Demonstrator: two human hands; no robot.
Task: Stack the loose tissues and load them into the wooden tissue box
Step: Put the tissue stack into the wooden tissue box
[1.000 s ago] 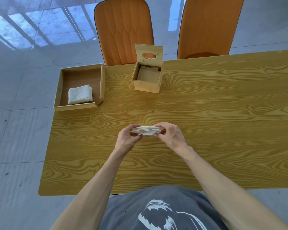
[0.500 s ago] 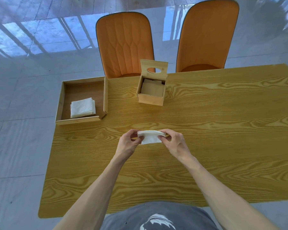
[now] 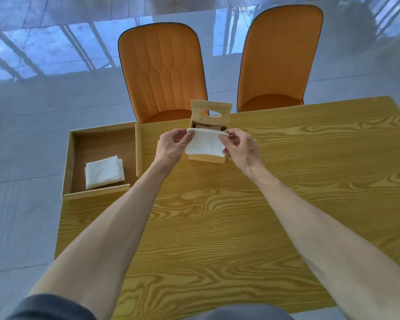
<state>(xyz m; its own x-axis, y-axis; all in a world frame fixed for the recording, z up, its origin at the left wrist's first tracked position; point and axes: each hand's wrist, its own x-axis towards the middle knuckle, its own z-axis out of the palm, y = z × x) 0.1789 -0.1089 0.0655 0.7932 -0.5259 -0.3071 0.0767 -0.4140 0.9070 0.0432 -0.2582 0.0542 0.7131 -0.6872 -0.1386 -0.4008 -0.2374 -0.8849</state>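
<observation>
I hold a white stack of tissues (image 3: 204, 143) tilted on edge, directly in front of and partly covering the open wooden tissue box (image 3: 210, 112). My left hand (image 3: 171, 147) pinches the stack's left side and my right hand (image 3: 240, 150) pinches its right side. The box's lid with an oval slot stands upright behind; the box's inside is mostly hidden by the tissues. A second pile of white tissues (image 3: 104, 172) lies in the wooden tray (image 3: 73, 158) at the table's left edge.
The wood-grain table (image 3: 217, 215) runs toward me below my arms. Two orange chairs (image 3: 162, 72) (image 3: 277, 61) stand at the far side, just behind the box. The tray overhangs the table's left edge above a glossy tiled floor.
Both hands carried the tissue stack from the middle of the table forward to the box and tipped it from flat to nearly upright. The camera view shifted forward too.
</observation>
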